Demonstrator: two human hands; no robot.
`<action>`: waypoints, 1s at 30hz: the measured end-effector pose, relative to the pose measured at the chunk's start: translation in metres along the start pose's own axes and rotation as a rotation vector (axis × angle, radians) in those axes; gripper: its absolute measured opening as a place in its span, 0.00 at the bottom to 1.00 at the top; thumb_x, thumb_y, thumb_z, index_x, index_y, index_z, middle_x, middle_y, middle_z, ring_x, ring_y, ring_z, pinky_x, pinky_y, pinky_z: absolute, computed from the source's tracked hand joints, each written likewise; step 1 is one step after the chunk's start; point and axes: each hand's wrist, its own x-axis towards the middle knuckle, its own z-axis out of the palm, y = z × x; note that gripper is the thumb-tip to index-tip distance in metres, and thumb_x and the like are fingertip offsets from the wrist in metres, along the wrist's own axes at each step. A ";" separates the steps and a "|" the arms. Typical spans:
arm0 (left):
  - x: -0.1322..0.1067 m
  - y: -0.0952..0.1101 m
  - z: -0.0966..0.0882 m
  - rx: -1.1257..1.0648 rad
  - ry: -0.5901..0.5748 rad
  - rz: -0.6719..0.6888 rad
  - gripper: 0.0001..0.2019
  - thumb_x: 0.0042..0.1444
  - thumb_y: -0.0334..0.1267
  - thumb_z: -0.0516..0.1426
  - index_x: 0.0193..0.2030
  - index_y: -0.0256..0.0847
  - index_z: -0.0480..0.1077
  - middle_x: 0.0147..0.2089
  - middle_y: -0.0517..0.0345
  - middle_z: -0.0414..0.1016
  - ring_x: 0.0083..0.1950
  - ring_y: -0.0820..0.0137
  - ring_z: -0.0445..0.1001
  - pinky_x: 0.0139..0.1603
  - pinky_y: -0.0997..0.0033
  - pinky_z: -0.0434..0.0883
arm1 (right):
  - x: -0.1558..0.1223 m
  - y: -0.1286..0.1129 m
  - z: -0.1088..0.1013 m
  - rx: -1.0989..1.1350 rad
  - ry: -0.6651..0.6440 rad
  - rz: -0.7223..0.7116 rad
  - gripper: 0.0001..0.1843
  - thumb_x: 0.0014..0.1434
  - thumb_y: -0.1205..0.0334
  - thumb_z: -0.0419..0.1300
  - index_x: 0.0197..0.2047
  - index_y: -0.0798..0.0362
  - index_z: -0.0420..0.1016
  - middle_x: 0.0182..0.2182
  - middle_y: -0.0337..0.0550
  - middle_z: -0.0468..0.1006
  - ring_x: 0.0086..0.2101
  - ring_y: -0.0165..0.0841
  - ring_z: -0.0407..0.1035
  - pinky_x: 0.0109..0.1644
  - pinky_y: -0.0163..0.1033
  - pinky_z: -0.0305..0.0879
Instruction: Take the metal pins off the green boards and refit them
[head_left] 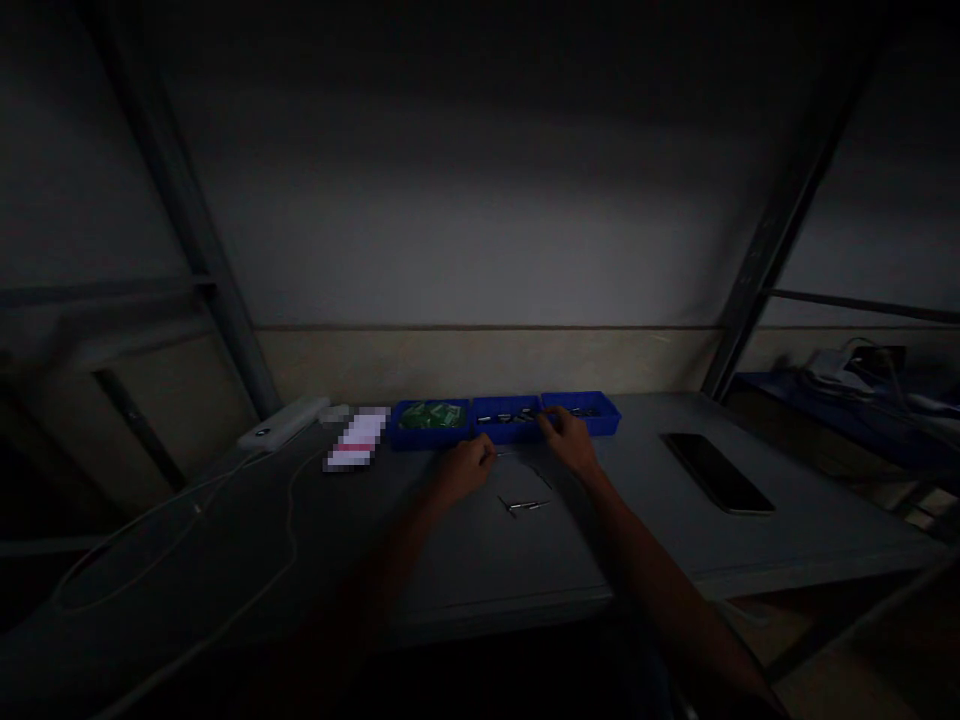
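My left hand (466,468) is closed in a pinch on a thin metal rod (506,455), just in front of the blue bins. At the right end of the middle blue bin (506,434), my right hand (570,440) has its fingers bent together; whatever they hold is hidden. Small metal parts (504,418) lie inside that bin. Several slim metal pieces (525,506) rest loose on the grey table between my forearms, and another thin dark piece (541,477) lies a little behind them.
The left blue bin (431,440) holds green packets (431,414); the right blue bin (606,425) holds small dark parts. A lit phone (358,438), a white power strip (281,425) and cables (291,510) are at left. A dark phone (716,472) lies at right.
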 end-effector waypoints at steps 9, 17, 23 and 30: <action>0.001 0.008 -0.002 -0.118 0.095 0.044 0.06 0.54 0.38 0.53 0.36 0.40 0.69 0.25 0.61 0.71 0.28 0.72 0.69 0.30 0.74 0.60 | -0.014 -0.015 0.025 0.152 -0.419 -0.174 0.11 0.56 0.64 0.49 0.26 0.56 0.68 0.23 0.37 0.69 0.27 0.29 0.62 0.32 0.33 0.53; 0.002 0.006 0.006 -0.214 0.082 0.013 0.15 0.59 0.41 0.46 0.25 0.38 0.65 0.21 0.62 0.66 0.26 0.73 0.65 0.27 0.75 0.58 | -0.013 -0.016 0.020 0.198 -0.433 -0.195 0.06 0.52 0.67 0.51 0.29 0.56 0.68 0.23 0.36 0.68 0.25 0.27 0.61 0.31 0.33 0.54; 0.006 0.003 0.005 -0.318 0.109 -0.002 0.10 0.56 0.39 0.49 0.28 0.38 0.64 0.22 0.63 0.65 0.26 0.73 0.66 0.29 0.75 0.60 | -0.015 -0.021 0.016 0.236 -0.434 -0.168 0.09 0.55 0.61 0.52 0.29 0.56 0.69 0.24 0.37 0.69 0.26 0.28 0.62 0.32 0.34 0.55; 0.007 -0.002 0.010 -0.417 0.122 0.015 0.05 0.54 0.36 0.51 0.33 0.38 0.64 0.23 0.64 0.65 0.26 0.73 0.66 0.29 0.75 0.61 | -0.016 -0.022 0.017 0.239 -0.445 -0.130 0.18 0.60 0.53 0.46 0.24 0.53 0.65 0.21 0.36 0.65 0.25 0.28 0.58 0.30 0.34 0.52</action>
